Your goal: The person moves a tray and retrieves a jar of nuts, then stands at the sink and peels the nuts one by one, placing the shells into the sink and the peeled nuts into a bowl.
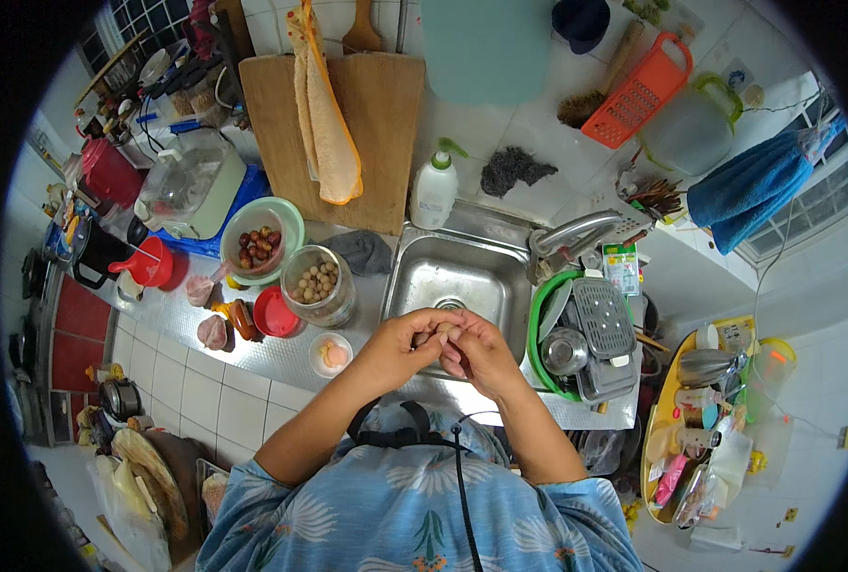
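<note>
Over the near edge of the steel sink (459, 264), my left hand (413, 343) and my right hand (477, 350) meet, fingertips together around a small round brownish thing (444, 327), perhaps a dried longan. Both hands hold it. To their left, a clear jar (318, 286) holds many small round tan fruits like it. Its red lid (276, 312) lies beside it. A small white bowl (331, 355) with pale and orange pieces inside stands near my left forearm. Red dates (259, 248) fill a bowl set in a green basin (293, 222).
A green-rimmed basin (536, 350) heaped with dishes adjoins the sink's right side, below the faucet (574, 236). A white pump bottle (435, 193) and a grey cloth (359, 252) are behind. Wooden boards (266, 107) lean at the wall; a red ladle (153, 262) lies far left.
</note>
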Available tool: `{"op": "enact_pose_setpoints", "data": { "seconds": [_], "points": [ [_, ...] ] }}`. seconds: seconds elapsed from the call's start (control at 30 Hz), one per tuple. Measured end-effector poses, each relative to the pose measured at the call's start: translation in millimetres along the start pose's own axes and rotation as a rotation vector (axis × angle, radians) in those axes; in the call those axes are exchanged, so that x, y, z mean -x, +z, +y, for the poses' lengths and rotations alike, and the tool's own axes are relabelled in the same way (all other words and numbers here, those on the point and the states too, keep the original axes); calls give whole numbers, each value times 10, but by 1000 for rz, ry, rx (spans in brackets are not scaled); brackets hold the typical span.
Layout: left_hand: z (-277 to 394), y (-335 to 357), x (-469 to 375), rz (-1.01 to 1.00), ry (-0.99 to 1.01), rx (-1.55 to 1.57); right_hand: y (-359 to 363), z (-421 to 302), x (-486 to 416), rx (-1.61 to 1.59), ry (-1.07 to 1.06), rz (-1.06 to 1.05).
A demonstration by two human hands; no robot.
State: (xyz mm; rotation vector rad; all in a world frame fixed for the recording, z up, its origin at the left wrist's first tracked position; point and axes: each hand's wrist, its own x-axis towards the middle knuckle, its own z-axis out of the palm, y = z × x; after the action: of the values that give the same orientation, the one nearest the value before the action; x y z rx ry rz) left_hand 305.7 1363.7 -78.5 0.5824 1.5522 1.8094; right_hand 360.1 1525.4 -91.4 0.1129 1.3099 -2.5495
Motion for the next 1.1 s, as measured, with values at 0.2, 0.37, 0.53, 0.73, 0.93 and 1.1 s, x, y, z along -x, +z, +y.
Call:
{"op": "enact_pose_setpoints", "data": {
  "seconds": [0.2, 0.37, 0.53, 0.73, 0.93, 1.1],
  "points": [
    [-176, 105, -158, -17, -62, -62, -166, 11, 67, -12, 31, 75],
    [-357, 174, -231, -12, -81, -61, -308, 52, 111, -14, 64, 119],
    [-373, 204, -304, -17, -117, -43, -360, 45, 122, -26, 79, 156],
    [-464, 170, -368, -50, -118, -91, -351, 80, 122, -38, 65, 222],
    [-472, 157, -435, -26, -27, -162, -392, 163, 83, -136, 56, 250],
    [-377, 142, -430, -77, -59, -64, -341, 185, 82, -72, -22, 223]
  ]
}}
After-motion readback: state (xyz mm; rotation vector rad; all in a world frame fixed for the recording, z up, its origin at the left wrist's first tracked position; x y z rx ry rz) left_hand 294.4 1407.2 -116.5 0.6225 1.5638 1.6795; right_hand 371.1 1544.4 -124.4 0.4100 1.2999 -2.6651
